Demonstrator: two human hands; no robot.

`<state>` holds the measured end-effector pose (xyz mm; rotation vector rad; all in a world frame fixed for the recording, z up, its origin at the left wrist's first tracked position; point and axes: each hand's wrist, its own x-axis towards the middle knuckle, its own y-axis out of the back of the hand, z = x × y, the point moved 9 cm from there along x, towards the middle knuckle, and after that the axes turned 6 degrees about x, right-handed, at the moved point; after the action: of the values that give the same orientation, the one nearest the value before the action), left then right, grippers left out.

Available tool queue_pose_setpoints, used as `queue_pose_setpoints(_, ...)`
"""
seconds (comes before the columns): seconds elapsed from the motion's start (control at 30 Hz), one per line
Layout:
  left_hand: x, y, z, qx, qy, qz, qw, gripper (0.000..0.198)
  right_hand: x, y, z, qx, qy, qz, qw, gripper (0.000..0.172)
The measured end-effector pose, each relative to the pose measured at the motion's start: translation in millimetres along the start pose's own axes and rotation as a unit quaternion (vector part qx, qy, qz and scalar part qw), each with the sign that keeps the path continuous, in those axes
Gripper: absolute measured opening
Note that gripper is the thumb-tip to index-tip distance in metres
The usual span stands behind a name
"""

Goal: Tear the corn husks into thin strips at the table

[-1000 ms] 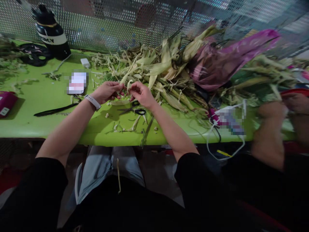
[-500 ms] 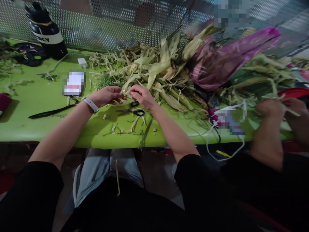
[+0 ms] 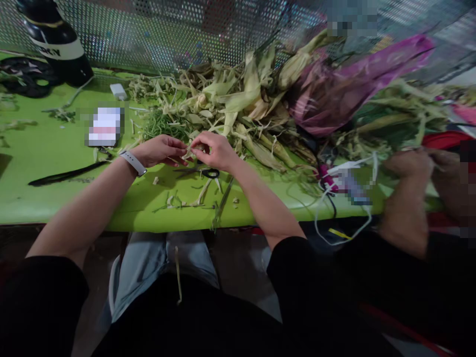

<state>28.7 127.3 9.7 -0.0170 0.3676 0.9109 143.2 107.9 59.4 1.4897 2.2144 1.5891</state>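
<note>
My left hand [image 3: 159, 150] and my right hand [image 3: 215, 150] meet over the green table [image 3: 44, 198], both pinching a pale strip of corn husk [image 3: 193, 149] between their fingertips. A white band sits on my left wrist. Just beneath my right hand lie black-handled scissors [image 3: 203, 172]. Directly behind my hands is a big heap of corn husks [image 3: 238, 106] and a tangle of green strands [image 3: 163, 126].
A black strap [image 3: 63, 174] lies left of my hands, a white charger [image 3: 118, 91] and a black bottle [image 3: 55, 42] stand further back. A purple plastic bag [image 3: 334, 94] lies on the heap. Another person's hands [image 3: 424, 163] work at the right. White cables [image 3: 342, 198] hang over the table edge.
My hands have stayed together on the husk strip, fingers shifting slightly. The view has tilted a little, so the table's things sit further left and higher.
</note>
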Motion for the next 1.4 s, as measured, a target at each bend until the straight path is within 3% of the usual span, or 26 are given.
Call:
queue_pose_setpoints(0.17,0,1.6,0,0.004,0.0,-0.016,1.0,0.022,0,4,1,-0.005,0.014,0.034,0.999,0.018)
queue_pose_setpoints(0.4,1,0.3,-1,-0.002,-0.003,-0.029,1.0,0.016,-1,8,1,-0.011,0.014,0.052,0.998,0.022)
queue_pose_setpoints(0.7,4,0.5,-2,-0.025,-0.015,-0.027,0.999,0.021,-1,6,-2,-0.028,0.034,0.037,0.998,0.017)
queue_pose_setpoints(0.9,5,6.2,1,0.036,-0.04,-0.019,0.998,0.019,0,9,7,-0.049,0.012,0.044,0.998,0.023)
queue_pose_setpoints(1.03,3,17.7,7,-0.002,-0.058,-0.022,0.998,0.022,-3,35,40,-0.068,-0.036,0.127,0.989,0.029)
queue_pose_setpoints(1.1,0,33.3,17,-0.062,-0.099,0.025,0.993,0.022,-7,50,56,-0.072,-0.066,0.195,0.976,0.036)
queue_pose_setpoints(1.17,-5,51.2,26,-0.126,-0.143,0.087,0.978,0.019,-10,55,63,-0.067,-0.09,0.225,0.968,0.041)
queue_pose_setpoints(1.27,-9,65.1,30,-0.192,-0.16,0.136,0.959,0.019,-3,27,59,-0.067,-0.115,0.128,0.983,0.043)
queue_pose_setpoints(1.33,-6,65.0,27,-0.217,-0.143,0.136,0.956,0.023,0,-4,50,-0.087,-0.125,0.015,0.988,0.042)
queue_pose_setpoints(1.4,-3,61.1,23,-0.231,-0.124,0.125,0.957,0.024,0,-27,43,-0.118,-0.13,-0.05,0.983,0.04)
